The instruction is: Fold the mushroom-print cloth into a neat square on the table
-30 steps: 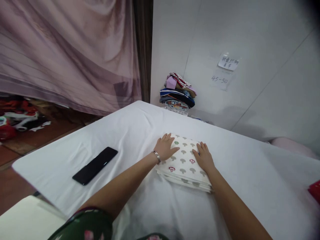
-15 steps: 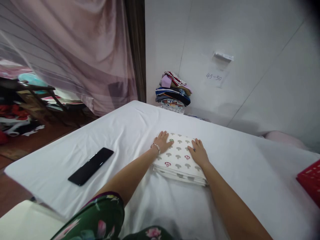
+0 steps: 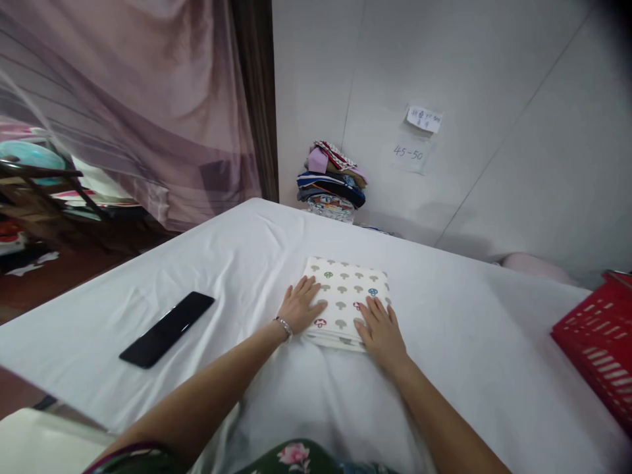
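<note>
A folded white cloth with a mushroom print (image 3: 345, 286) lies in the middle of the white-covered table (image 3: 469, 342). My left hand (image 3: 299, 306), with a bracelet at the wrist, rests flat on the cloth's near left corner, fingers spread. My right hand (image 3: 380, 330) lies flat on the near right edge of the cloth, fingers stretched out. Neither hand holds anything.
A black phone (image 3: 167, 328) lies on the table to the left. A red plastic basket (image 3: 600, 342) stands at the right edge. A pile of folded clothes (image 3: 332, 181) sits by the wall behind the table. A pink curtain (image 3: 128, 105) hangs at the left.
Both hands have slid from the far part of the folded cloth back to its near edge. The view has shifted, and the red basket now shows at the right.
</note>
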A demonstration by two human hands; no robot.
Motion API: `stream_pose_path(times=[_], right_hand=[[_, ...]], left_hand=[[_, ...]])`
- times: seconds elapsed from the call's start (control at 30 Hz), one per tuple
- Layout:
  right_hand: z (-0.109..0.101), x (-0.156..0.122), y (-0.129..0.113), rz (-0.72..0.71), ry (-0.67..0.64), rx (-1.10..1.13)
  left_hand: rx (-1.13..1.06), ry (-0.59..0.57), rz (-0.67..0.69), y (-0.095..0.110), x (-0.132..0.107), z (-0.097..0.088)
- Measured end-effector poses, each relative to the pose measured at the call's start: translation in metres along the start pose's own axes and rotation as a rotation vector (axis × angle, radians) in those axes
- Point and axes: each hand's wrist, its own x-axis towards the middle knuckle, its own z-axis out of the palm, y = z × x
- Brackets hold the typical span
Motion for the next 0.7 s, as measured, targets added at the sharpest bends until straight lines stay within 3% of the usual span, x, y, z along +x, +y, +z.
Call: stream_pose_path(times=[0.17, 0.37, 0.5, 0.6, 0.7], right_hand=[[-0.004, 0.003, -0.002, 0.007, 0.012, 0.002], [0.0, -0.004, 0.007, 0.075, 0.083, 0.223], [0.011, -0.012, 0.025, 0.31, 0.212, 0.529], [0.013, -0.017, 0.039, 0.494, 0.197, 0.763], [0.006, -0.018, 0.047, 0.581, 0.19, 1.019]], left_hand=[[-0.092, 0.089, 0.001, -0.002, 0.002, 0.004], [-0.209, 0.152, -0.195, -0.007, -0.017, 0.009], [-0.195, 0.158, -0.22, -0.007, -0.025, 0.007], [-0.183, 0.156, -0.248, -0.005, -0.024, 0.004], [-0.206, 0.154, -0.282, -0.002, -0.023, -0.001]])
